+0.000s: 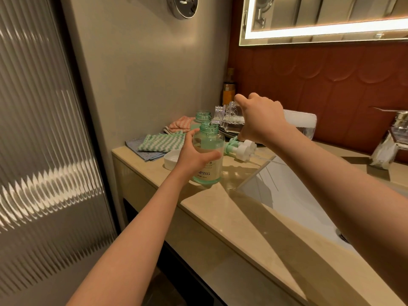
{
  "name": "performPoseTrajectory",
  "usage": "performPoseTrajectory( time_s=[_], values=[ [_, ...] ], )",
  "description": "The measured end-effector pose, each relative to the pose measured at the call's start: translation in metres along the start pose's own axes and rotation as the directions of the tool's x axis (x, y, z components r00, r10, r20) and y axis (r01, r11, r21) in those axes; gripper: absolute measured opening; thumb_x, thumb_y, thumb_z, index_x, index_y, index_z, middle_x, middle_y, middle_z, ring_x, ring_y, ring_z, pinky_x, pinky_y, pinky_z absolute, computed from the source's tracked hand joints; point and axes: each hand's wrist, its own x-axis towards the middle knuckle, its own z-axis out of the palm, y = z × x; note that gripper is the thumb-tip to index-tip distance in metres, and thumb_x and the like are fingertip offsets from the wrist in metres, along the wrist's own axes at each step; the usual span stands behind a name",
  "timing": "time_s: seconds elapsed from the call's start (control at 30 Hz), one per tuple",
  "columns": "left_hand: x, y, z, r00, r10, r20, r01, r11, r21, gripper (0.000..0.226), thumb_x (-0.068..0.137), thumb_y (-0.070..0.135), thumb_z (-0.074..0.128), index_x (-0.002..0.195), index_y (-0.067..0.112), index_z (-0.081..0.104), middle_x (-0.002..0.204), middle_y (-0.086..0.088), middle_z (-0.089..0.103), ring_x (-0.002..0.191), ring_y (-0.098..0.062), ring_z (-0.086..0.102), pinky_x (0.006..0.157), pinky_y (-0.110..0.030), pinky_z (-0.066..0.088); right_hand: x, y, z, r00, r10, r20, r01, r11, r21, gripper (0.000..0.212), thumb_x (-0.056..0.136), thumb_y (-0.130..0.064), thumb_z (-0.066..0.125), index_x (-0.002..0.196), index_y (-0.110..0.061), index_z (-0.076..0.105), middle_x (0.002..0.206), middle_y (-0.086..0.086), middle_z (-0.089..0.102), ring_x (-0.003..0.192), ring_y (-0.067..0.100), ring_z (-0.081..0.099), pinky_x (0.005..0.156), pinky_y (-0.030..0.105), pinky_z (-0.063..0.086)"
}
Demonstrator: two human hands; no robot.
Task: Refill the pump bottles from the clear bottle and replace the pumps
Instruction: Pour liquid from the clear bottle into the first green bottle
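Here, the right hand (262,120) grips a tilted clear bottle (302,124) of liquid over an open, part-filled pump bottle (212,143) that the left hand (194,155) clasps on a beige counter (220,206) by a sink (287,191)

Left hand (194,156) and right hand (261,120), both curled in grips
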Motion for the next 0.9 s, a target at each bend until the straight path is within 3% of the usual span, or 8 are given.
performPoseTrajectory(
  time_s=[0.9],
  values=[
    [-0.0011,0.0014,-0.0004,1.000,-0.005,0.003,0.005,1.000,-0.019,0.084,0.072,0.015,0.077,0.139,0.024,0.027,0.122,0.001,0.047,0.112,-0.018,0.048,0.085,-0.031,0.039,0.0013,-0.0004,0.0003,1.000,-0.005,-0.008,0.004,1.000,-0.015,0.074,0.073,-0.025,0.078,0.133,-0.018,0.035,0.116,0.013,0.050,0.104,0.033,0.052,0.084,0.045,0.043]
  ],
)
